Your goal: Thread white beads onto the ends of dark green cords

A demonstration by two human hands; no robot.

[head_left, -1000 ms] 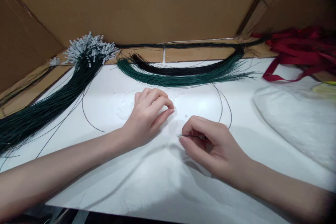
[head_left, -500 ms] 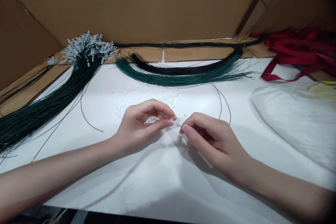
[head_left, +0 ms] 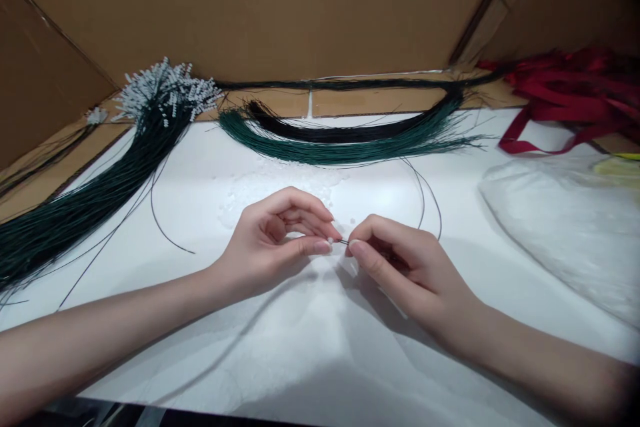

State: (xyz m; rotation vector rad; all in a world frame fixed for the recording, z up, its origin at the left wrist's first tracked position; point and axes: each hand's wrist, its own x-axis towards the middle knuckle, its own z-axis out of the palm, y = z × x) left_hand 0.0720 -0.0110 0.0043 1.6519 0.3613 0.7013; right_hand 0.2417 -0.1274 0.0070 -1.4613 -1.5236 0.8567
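My right hand (head_left: 407, 267) pinches a thin dark wire (head_left: 345, 241) between thumb and forefinger, with two short ends poking out to the left. Behind that hand a loop of wire curves up over the sheet; whether it is the same piece is hidden. At the tips of the thumb and fingers of my left hand (head_left: 285, 233) sits a tiny white bead (head_left: 331, 240), right at the wire's ends. I cannot tell whether the wire has entered it. Loose white beads (head_left: 280, 180) lie scattered on the white sheet just beyond my left hand.
A thick bundle of green wires (head_left: 120, 167) tipped with white beads (head_left: 165, 93) lies at left. Green wires (head_left: 340, 150) and black wires (head_left: 345, 133) curve across the back. Red ribbon (head_left: 555, 100) and a clear plastic bag (head_left: 565, 233) are at right. Cardboard walls (head_left: 310, 13) enclose the back.
The gap between my hands has narrowed. My left fingertips, with the white bead now showing, have come to the wire ends, while my right hand stays almost in place.
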